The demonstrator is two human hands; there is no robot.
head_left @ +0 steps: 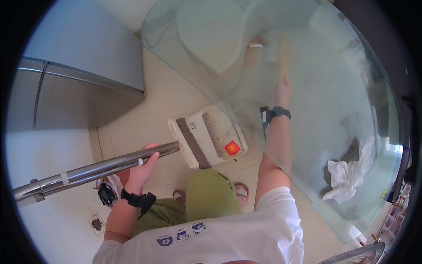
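My left hand (143, 170) is wrapped round the long metal handles (118, 162) of a broom and dustpan. The broom head (190, 143), with dark bristles, lies against the white dustpan (239, 132), which has a comb-like row of teeth. A small red packet (232, 148) is in the dustpan. My right arm reaches forward beneath the glass tabletop (307, 145). Seen blurred through the glass, my right hand (285, 90) is closed on a long yellow stick (283, 57), whose exact kind I cannot make out.
A grey refrigerator (88, 48) stands at the left. A crumpled white plastic bag (349, 174) lies on the glass at the right. Pale floor tiles (167, 92) run under everything. Dark and clear bags (107, 191) sit by the left wall, near a floor drain (96, 223).
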